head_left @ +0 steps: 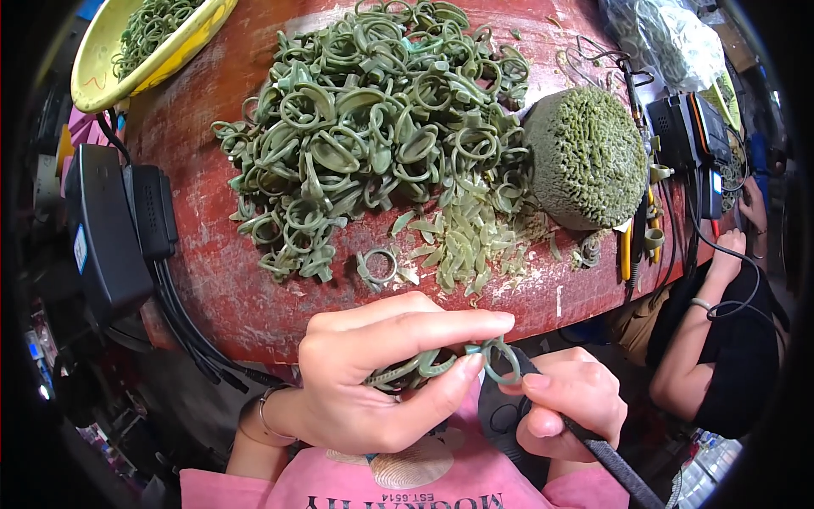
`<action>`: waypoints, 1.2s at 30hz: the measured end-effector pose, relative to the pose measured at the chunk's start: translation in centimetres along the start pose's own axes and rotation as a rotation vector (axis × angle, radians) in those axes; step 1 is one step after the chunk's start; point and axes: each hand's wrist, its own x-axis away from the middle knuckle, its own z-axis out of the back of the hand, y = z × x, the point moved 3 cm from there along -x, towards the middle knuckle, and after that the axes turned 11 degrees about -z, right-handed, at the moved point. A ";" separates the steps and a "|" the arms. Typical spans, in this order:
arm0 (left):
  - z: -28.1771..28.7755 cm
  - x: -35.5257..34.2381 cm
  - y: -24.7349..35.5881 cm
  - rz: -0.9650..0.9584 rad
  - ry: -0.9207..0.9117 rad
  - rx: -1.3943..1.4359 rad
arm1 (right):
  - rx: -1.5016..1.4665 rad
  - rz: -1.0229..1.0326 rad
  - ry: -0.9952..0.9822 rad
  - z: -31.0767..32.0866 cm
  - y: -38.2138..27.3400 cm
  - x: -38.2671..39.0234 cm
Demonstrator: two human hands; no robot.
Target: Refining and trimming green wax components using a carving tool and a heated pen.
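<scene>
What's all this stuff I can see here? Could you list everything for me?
Wax ring patterns: a big heap, green, middle of the red table.
Single ring: one, green, table's near edge.
Trimmed bits: many, pale green, right of the single ring.
Round block: one, green, right of the heap.
Bowl: one, yellow, top left, holding green rings.
Black boxes: two, left edge, cabled.
Plastic bag: one, clear, top right.
Co-worker's arm: one, far right.
Left hand: pinching green rings.
Right hand: gripping a dark tool.

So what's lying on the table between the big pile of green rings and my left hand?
In the head view: one loose green ring and pale green trimmings.
</scene>
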 end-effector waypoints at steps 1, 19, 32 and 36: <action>0.0 0.0 0.0 0.008 -0.008 -0.001 | 0.037 0.038 -0.049 0.1 0.1 -0.1; 0.0 0.4 -0.9 0.317 -0.001 0.290 | 0.052 -0.264 0.528 6.5 4.7 -4.1; -0.9 0.4 -2.9 0.196 0.220 0.235 | 0.495 -0.242 0.403 7.8 10.1 -7.5; -0.9 0.8 -3.1 0.295 0.273 0.267 | 0.379 -0.315 0.357 8.1 10.7 -8.2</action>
